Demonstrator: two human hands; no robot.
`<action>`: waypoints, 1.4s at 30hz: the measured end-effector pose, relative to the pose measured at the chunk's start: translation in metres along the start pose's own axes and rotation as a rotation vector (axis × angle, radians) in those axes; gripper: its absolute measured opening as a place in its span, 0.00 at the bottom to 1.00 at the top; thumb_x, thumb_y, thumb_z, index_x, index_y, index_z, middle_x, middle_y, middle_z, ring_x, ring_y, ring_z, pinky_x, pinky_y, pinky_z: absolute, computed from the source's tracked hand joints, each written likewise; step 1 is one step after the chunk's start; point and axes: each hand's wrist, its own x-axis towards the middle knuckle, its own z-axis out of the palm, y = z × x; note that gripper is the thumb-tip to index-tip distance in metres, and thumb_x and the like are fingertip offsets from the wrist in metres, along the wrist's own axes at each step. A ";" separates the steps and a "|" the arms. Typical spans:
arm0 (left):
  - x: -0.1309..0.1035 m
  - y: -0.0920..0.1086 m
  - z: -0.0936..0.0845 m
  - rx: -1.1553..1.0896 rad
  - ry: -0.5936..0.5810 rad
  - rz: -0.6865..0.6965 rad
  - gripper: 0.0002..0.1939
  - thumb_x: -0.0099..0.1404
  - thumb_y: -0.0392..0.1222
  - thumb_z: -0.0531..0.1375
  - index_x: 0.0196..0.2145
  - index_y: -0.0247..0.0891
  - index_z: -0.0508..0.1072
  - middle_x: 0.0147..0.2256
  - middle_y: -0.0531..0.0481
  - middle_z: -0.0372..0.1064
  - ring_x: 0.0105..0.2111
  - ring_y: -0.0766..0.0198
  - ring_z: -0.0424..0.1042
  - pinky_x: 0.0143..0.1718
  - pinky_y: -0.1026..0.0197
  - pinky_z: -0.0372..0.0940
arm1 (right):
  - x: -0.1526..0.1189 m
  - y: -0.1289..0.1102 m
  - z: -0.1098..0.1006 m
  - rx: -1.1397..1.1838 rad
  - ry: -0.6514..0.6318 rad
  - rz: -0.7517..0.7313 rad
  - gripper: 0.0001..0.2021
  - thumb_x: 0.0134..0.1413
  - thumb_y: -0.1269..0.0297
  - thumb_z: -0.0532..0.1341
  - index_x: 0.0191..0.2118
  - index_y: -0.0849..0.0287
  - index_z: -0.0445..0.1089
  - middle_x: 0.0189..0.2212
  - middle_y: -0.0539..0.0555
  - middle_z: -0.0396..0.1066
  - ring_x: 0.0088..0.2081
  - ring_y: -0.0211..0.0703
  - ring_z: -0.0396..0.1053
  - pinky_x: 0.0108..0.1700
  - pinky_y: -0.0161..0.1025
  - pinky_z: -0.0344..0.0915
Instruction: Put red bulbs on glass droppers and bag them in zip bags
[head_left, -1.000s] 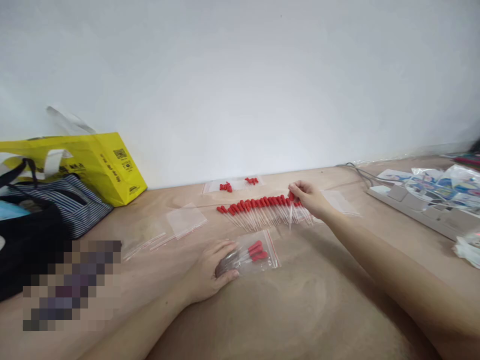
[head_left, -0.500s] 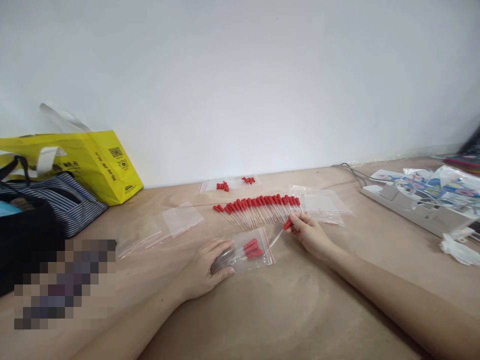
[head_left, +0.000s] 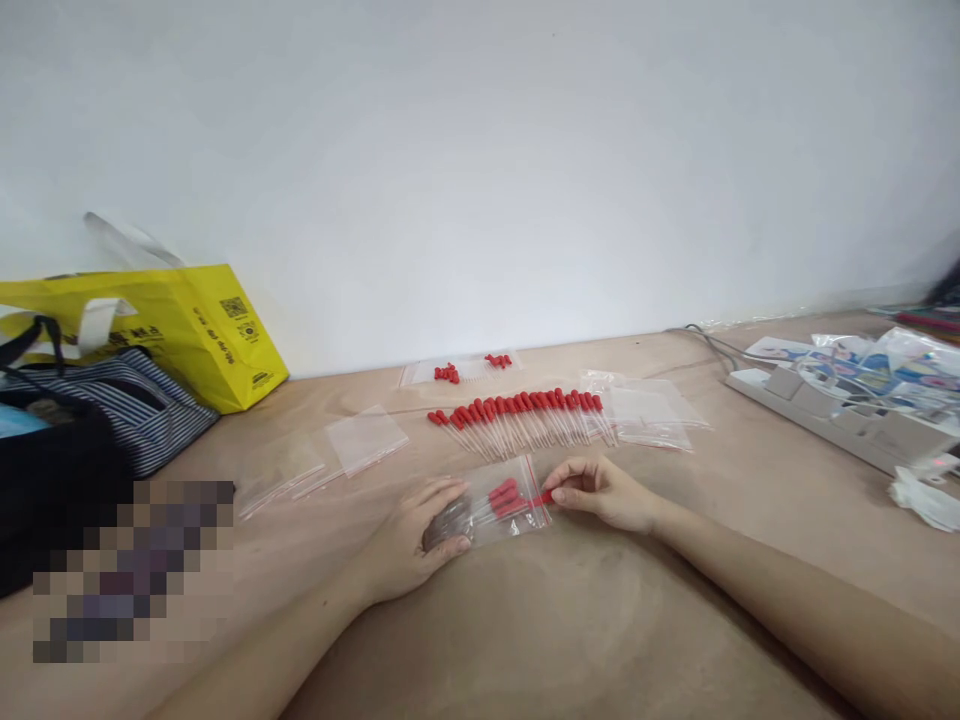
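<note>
My left hand (head_left: pixel 420 530) grips the closed end of a clear zip-lock bag (head_left: pixel 487 530), thumb and fingers curved around it. Several droppers with red rubber bulbs (head_left: pixel 504 490) lie inside. Between the thumb and fingertips of my right hand (head_left: pixel 592 492) is one dropper by its red bulb (head_left: pixel 545 497). Its clear tube points into the bag's red-striped mouth; the tube's end is hard to make out. Beyond the hands, a row of droppers (head_left: pixel 517 405) lies side by side on the table, bulbs facing the wall.
Flat clear bags (head_left: pixel 367 440) lie to the left, and more bags (head_left: pixel 652 405) to the right. Filled bags (head_left: pixel 472 370) rest by the wall. A yellow bag (head_left: pixel 240 340) and striped pouch (head_left: pixel 142 400) stand left; a white power strip (head_left: pixel 817 420) with cables is right.
My right hand has moved left and toward me, bringing its dropper from beside the row into the mouth of the bag. My left hand has stayed on the bag.
</note>
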 end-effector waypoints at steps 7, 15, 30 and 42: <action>0.000 0.001 0.000 0.009 0.012 0.015 0.25 0.59 0.50 0.53 0.52 0.40 0.58 0.51 0.44 0.59 0.51 0.56 0.59 0.50 0.52 0.57 | 0.006 -0.002 0.011 -0.112 -0.048 0.003 0.12 0.38 0.59 0.65 0.30 0.61 0.68 0.17 0.44 0.61 0.18 0.28 0.55 0.22 0.29 0.52; 0.001 0.001 -0.001 -0.023 -0.007 0.021 0.25 0.59 0.50 0.52 0.53 0.41 0.57 0.52 0.45 0.58 0.51 0.57 0.58 0.51 0.52 0.56 | 0.013 -0.001 0.016 -0.202 0.038 0.012 0.12 0.39 0.59 0.63 0.28 0.61 0.63 0.18 0.45 0.61 0.17 0.28 0.58 0.18 0.28 0.57; 0.001 0.001 0.000 -0.017 0.013 0.019 0.25 0.59 0.50 0.53 0.52 0.40 0.58 0.52 0.45 0.59 0.51 0.56 0.58 0.51 0.52 0.56 | 0.016 0.008 0.031 -0.271 0.175 -0.105 0.07 0.41 0.66 0.61 0.24 0.59 0.60 0.19 0.45 0.61 0.20 0.29 0.58 0.19 0.27 0.54; 0.000 0.003 -0.003 -0.029 0.000 0.010 0.24 0.59 0.49 0.53 0.52 0.42 0.57 0.52 0.45 0.58 0.51 0.55 0.58 0.51 0.51 0.56 | 0.087 -0.032 -0.031 -1.020 0.496 0.006 0.07 0.46 0.64 0.56 0.30 0.58 0.70 0.30 0.52 0.71 0.33 0.41 0.67 0.34 0.35 0.60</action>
